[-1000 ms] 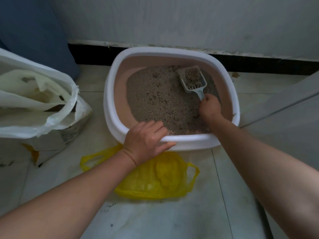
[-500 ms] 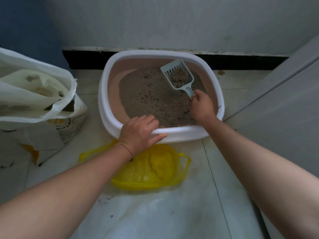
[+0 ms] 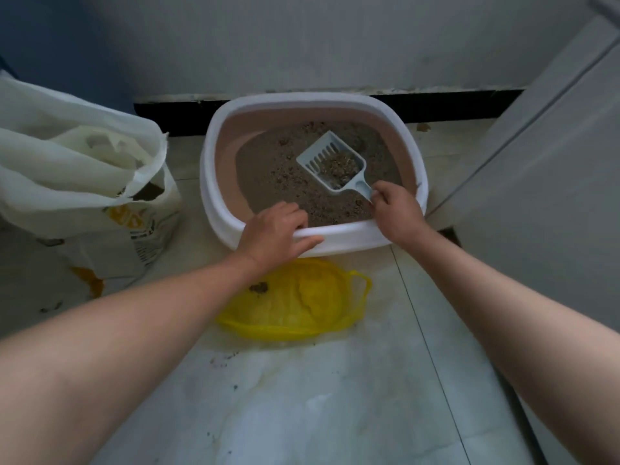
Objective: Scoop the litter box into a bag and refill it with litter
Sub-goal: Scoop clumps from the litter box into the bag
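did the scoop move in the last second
Yes. The scoop has pulled back from the litter box far rim toward the near rim, its head swung leftward.

Sack [image 3: 84,169] L, grey panel [image 3: 536,169] R; near floor [image 3: 335,404] prob. free

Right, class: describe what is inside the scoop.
Brownish litter clumps fill the rear of the scoop, which the right hand grips by its handle. The scoop floor beneath them is covered.

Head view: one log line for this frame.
phase: scooping | right hand: grips loaded scoop, inside litter box | left hand: grips box near rim | yellow bag: on floor before box
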Demonstrator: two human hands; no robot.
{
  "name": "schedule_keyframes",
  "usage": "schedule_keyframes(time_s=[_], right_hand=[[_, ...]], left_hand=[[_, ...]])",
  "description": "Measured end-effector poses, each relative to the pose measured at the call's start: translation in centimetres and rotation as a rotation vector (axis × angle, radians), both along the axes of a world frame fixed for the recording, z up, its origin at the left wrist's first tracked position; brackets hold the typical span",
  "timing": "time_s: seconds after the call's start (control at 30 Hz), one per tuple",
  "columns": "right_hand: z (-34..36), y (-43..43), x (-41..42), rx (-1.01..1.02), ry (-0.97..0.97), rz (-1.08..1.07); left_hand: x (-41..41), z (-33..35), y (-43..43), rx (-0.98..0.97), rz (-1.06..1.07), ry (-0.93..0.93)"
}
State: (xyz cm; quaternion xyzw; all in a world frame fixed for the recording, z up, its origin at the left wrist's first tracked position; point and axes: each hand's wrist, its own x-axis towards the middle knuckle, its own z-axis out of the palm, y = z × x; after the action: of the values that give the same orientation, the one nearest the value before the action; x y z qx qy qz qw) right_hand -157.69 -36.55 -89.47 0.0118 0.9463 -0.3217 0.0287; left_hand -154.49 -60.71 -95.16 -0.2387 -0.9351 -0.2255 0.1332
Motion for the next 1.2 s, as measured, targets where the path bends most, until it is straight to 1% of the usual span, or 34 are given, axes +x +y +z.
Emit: schedule_keyframes(time_s=[0.07, 0.13, 0.2, 0.27, 0.33, 0.4, 0.47, 0.53, 0.6, 0.7, 0.8, 0.87, 0.93, 1.0, 1.07, 1.2], right_hand=[[0.3, 0.5, 1.3, -0.041, -0.009, 0.022], [1.0, 0.6, 2.9, -0.184, -0.044, 0.056], [1.7, 0.5, 4.9, -0.290, -0.089, 0.118], [2.2, 0.4, 7.1, -0.313, -0.109, 0.225], [2.4, 0.4, 9.3, -0.291, -0.134, 0.341], [1.5, 0.3, 10.8, -0.252, -0.181, 0.409], [-0.2, 0.2, 11.9, -0.179, -0.207, 0.427], [-1.9, 0.2, 12.5, -0.070, -0.193, 0.426], [-2.7, 0.1, 12.9, 0.001, -0.181, 0.421], [-3.1, -0.1, 13.1, 0.040, -0.202, 0.433], [-3.4, -0.2, 13.2, 0.046, -0.226, 0.423], [-3.5, -0.3, 13.3, 0.035, -0.247, 0.408], [-3.5, -0.4, 13.4, 0.039, -0.267, 0.404], [-3.5, -0.6, 13.6, 0.076, -0.265, 0.434], [-3.6, -0.9, 13.8, 0.125, -0.250, 0.458], [-3.4, -1.6, 14.3, 0.226, -0.166, 0.454]], left_hand=[[0.1, 0.3, -0.1, -0.004, -0.003, -0.011], [0.6, 0.7, -0.6, -0.032, -0.001, -0.039], [1.8, 0.8, -2.0, -0.083, 0.055, -0.023], [3.8, 0.8, -4.3, -0.125, 0.105, 0.006], [5.9, 1.3, -6.8, -0.239, 0.097, 0.045], [7.6, 1.9, -9.0, -0.343, 0.091, 0.046], [9.1, 2.0, -10.1, -0.346, 0.137, -0.059], [10.4, 1.8, -9.9, -0.318, 0.259, -0.259], [11.1, 1.4, -9.3, -0.375, 0.360, -0.462], [10.6, 1.2, -8.5, -0.419, 0.432, -0.618], [9.3, 1.3, -8.7, -0.384, 0.587, -0.745], [8.9, 1.6, -9.3, -0.306, 0.700, -0.881], [8.8, 1.9, -9.9, -0.229, 0.760, -0.978], [8.9, 2.0, -10.3, -0.199, 0.779, -1.011], [8.9, 2.0, -10.3, -0.159, 0.778, -1.003], [8.7, 2.2, -9.7, 0.012, 0.720, -1.015]])
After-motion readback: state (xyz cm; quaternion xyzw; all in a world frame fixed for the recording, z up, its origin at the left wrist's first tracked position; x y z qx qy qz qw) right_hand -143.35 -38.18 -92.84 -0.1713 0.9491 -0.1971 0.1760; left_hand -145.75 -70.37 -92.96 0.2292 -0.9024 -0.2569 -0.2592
